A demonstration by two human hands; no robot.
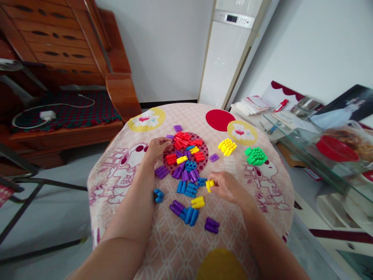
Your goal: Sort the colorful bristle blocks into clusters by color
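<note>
My right hand (225,186) pinches a yellow plastic block (209,185) made of joined tubes, just beside a blue block (201,182) on the table. My left hand (159,148) reaches to the left edge of the pile, fingers stretched and slightly apart, by a purple block (169,137) and the red blocks (183,140). Below the red ones lie mixed purple blocks (190,175), blue blocks (190,189) and yellow ones. Nearer to me are a loose yellow block (198,202), a blue block (191,216) and a purple block (211,225).
A yellow cluster (227,147) and a green cluster (256,156) stand to the right on the round patterned tablecloth (175,252). At the right is a glass shelf (314,151) with a red bowl (336,148). A wooden bench (122,93) stands at the back left.
</note>
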